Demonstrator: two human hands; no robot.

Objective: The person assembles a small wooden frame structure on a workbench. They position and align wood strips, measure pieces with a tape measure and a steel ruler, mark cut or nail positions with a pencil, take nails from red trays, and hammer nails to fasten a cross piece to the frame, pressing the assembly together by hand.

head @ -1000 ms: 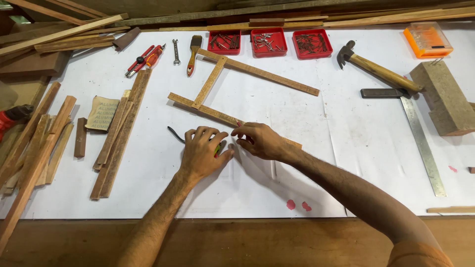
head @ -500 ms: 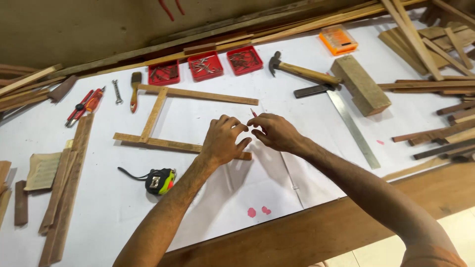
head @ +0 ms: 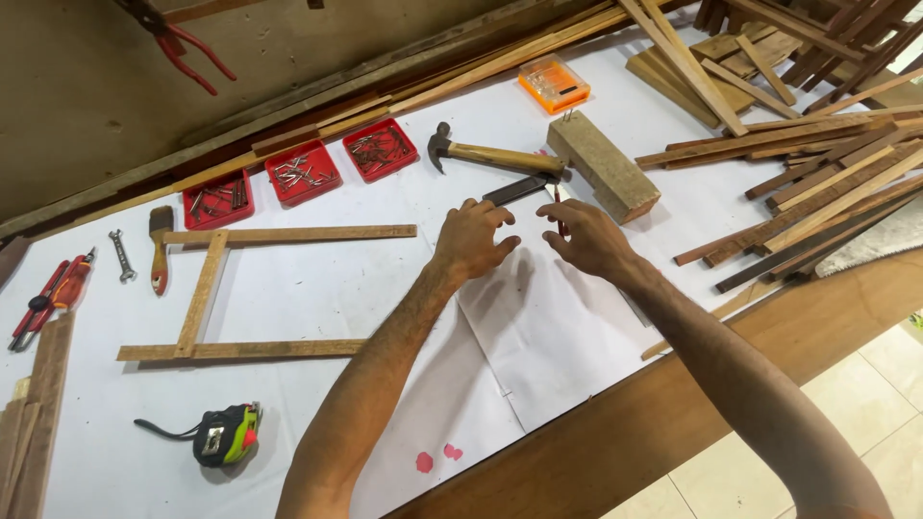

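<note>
My left hand (head: pixel 473 240) hovers with fingers spread and bent, its fingertips at the dark handle of a try square (head: pixel 519 188) lying on the white paper. My right hand (head: pixel 588 238) is just right of it and pinches a thin red pencil (head: pixel 559 208) that points up toward the square. The square's metal blade runs under my right hand and is mostly hidden. A hammer (head: pixel 492 155) with a wooden handle lies just beyond the square. A wooden block (head: pixel 606 168) sits to its right.
A slat frame (head: pixel 207 288) lies at the left, with a tape measure (head: pixel 227 434) below it. Three red trays (head: pixel 304 173) of nails line the back, an orange box (head: pixel 554 84) further right. Brush (head: pixel 160 252), wrench (head: pixel 122 256) and pliers (head: pixel 43 303) lie far left. Loose slats (head: pixel 817 183) are piled at the right.
Both hands left the frame's lower slat and moved right to the try square by the hammer. The view swung right, and the tape measure now lies uncovered at the left.
</note>
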